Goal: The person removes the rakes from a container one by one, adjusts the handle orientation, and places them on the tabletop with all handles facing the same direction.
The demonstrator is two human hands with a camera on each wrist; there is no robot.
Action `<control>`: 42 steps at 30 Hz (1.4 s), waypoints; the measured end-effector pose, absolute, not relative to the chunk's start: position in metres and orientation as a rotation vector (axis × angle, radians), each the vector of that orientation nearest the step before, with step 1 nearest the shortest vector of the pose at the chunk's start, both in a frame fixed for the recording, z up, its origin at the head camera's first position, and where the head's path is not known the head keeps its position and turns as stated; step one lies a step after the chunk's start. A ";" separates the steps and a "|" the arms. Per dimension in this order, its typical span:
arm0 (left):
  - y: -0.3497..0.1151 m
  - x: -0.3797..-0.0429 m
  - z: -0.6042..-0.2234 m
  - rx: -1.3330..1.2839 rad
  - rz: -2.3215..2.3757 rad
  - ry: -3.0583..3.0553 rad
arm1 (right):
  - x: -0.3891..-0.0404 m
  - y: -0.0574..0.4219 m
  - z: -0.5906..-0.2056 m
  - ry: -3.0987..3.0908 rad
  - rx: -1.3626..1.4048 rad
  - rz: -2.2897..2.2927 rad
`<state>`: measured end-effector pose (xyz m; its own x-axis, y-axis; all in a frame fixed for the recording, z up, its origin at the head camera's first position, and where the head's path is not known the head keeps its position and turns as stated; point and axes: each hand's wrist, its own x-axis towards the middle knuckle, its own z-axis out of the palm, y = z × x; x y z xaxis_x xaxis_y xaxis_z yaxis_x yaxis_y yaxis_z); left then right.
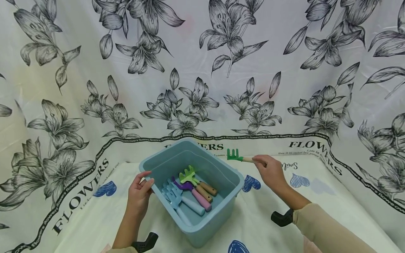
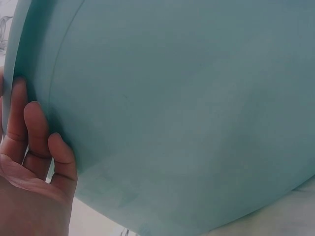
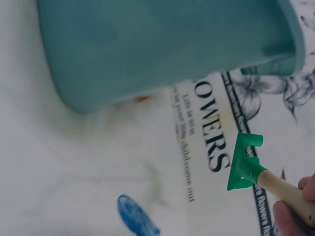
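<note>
Head view: blue-grey plastic bin (image 1: 218,225) covers part of the FLOWERS lettering (image 1: 213,147) behind; right wrist view: right edge crops right hand (image 1: 269,170) to fingers; left wrist view: bin cut off at top.

The pale-blue rectangular bin (image 1: 190,154) looks like smooth, mostly matt plastic. The small green plastic rake (image 3: 243,167) has a slight sheen, its pale wooden handle (image 3: 280,189) duller. Inside, 2 brown rounded handles (image 1: 204,191) look like matt wood. The white flower-printed backdrop (image 1: 186,42) is softly rippled cloth; the beige sleeve (image 1: 322,228), matt fabric.
</note>
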<state>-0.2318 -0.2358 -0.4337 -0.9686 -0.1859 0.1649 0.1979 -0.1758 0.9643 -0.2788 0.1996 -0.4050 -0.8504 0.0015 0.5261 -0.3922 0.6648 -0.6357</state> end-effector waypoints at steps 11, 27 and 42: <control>-0.238 -0.231 -0.430 0.000 -2.238 -1.849 | -0.289 0.212 -0.446 -2.482 0.209 0.950; -0.241 -0.227 -0.429 -0.013 -2.255 -1.818 | -0.301 0.212 -0.476 -2.702 0.202 0.905; -0.235 -0.230 -0.431 0.000 -2.248 -1.831 | -0.303 0.208 -0.488 -2.836 0.221 1.010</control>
